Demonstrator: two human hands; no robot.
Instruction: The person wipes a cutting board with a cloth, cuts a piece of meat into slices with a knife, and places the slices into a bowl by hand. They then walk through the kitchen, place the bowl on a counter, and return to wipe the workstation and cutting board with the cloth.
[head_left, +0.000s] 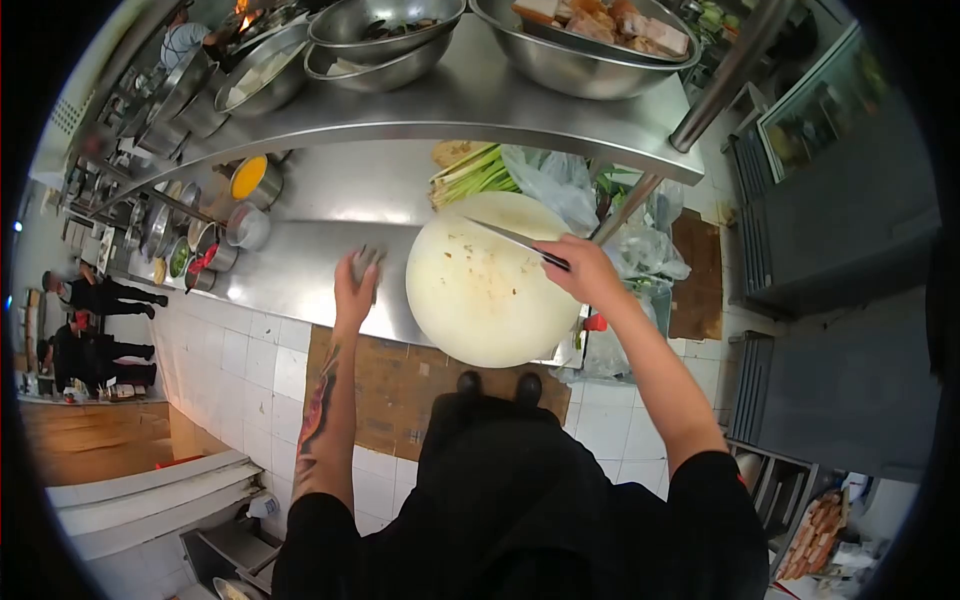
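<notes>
My right hand point(585, 270) grips the black handle of a long knife point(510, 238), its blade lying across the upper part of a round white cutting board point(480, 300). My left hand point(355, 285) rests on the steel counter point(300, 270) just left of the board, closed on a small grey cloth or sponge point(368, 258). Green stalks point(475, 175) lie beyond the board's far edge.
Clear plastic bags point(560, 185) sit right of the greens. Small metal pots point(250, 180) of sauces line the counter's left. A steel shelf point(450, 110) above holds large bowls point(580, 50) of food. Two people point(95, 295) stand far left. Cardboard point(390, 385) covers the floor.
</notes>
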